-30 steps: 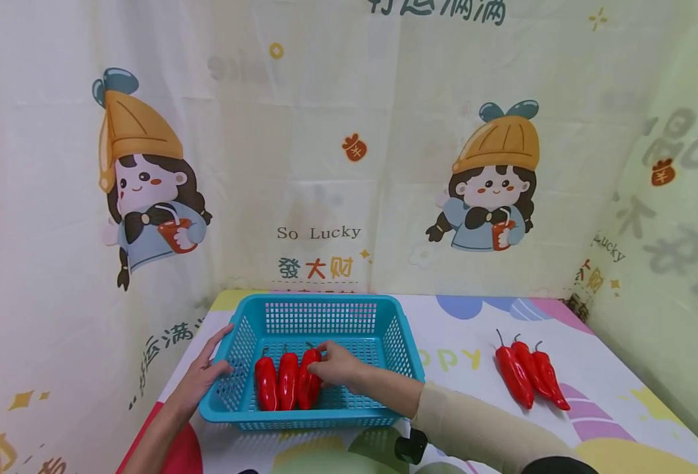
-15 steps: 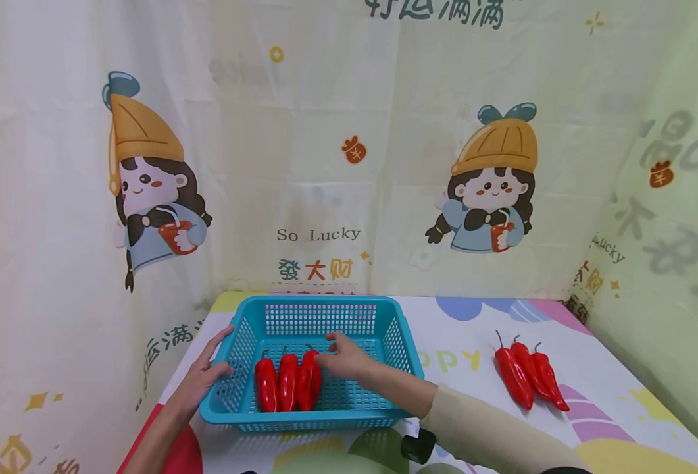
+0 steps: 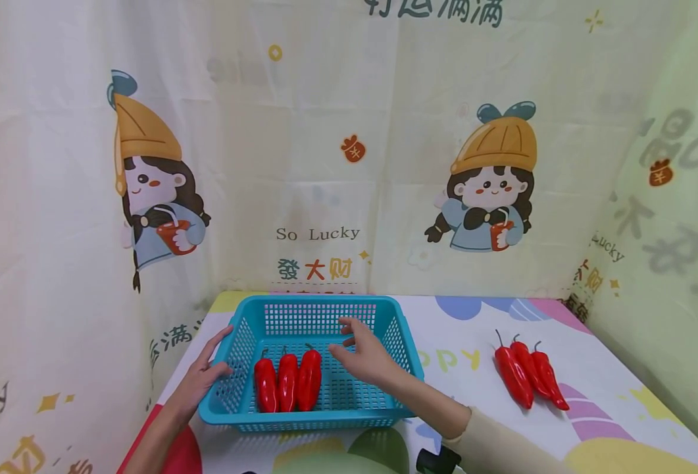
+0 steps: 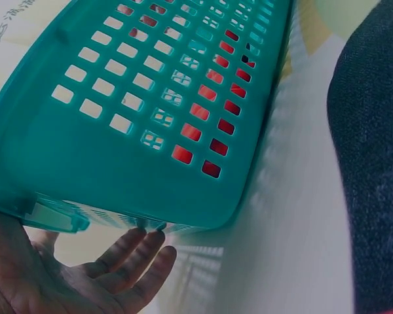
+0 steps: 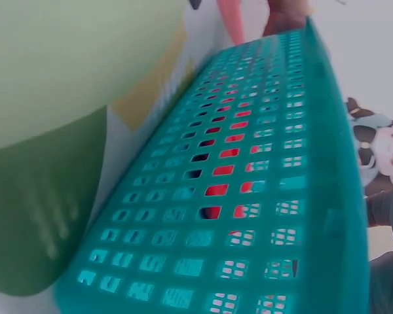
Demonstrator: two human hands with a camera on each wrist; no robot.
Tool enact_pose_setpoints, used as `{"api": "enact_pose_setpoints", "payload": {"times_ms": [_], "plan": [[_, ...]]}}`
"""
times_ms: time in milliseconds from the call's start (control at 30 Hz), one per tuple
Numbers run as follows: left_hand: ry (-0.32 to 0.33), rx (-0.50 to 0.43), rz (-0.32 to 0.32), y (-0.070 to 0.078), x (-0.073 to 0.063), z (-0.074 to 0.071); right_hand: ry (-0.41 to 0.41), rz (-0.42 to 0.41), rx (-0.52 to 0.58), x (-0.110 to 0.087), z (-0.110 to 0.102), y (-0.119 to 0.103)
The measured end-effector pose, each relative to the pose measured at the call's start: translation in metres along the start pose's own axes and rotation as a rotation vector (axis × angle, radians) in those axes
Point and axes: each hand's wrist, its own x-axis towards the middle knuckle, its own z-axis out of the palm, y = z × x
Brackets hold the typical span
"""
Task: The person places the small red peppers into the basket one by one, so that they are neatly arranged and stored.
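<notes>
A blue plastic basket point(image 3: 319, 417) stands on the table with three long red peppers point(image 3: 287, 383) side by side in its left half. My left hand point(image 3: 197, 378) holds the basket's left side, thumb and forefinger over the rim. In the left wrist view the other fingers point(image 4: 139, 269) extend below that rim, outside the wall. Over the right half of the basket hovers my right hand point(image 3: 365, 354), fingers spread and holding nothing, a little to the right of the nearest pepper. Only part of it shows at the edge of the right wrist view.
Three more red peppers point(image 3: 530, 374) lie together on the right of the patterned tabletop point(image 3: 443, 316). A printed cloth point(image 3: 408, 164) hangs behind the table and along both sides.
My right hand has let go of the rightmost pepper in the basket and drawn back up and to the right, its fingers spreading. The left hand stays at the rim.
</notes>
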Motion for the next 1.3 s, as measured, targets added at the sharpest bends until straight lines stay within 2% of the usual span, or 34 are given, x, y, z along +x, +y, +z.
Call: {"api": "enact_pose_setpoints", "payload": {"times_ms": [167, 333, 567, 733, 967, 1300], "plan": [[0.006, 0.005, 0.000, 0.000, -0.002, 0.000, 0.033, -0.040, 0.000, -0.010, -0.007, -0.001], [-0.001, 0.003, 0.007, 0.000, -0.002, 0.000, 0.084, -0.067, 0.052, -0.017, -0.016, -0.003], [-0.003, 0.004, 0.030, 0.000, -0.002, -0.001, 0.158, -0.082, 0.068, -0.026, -0.025, -0.007], [-0.008, 0.003, 0.025, -0.001, -0.001, -0.001, 0.178, -0.091, 0.096, -0.034, -0.031, -0.006], [-0.012, 0.007, 0.010, -0.002, 0.002, -0.003, 0.226, -0.108, 0.052, -0.041, -0.036, 0.000], [-0.015, 0.005, -0.007, -0.001, 0.004, -0.003, 0.282, -0.076, -0.003, -0.052, -0.048, 0.008]]}}
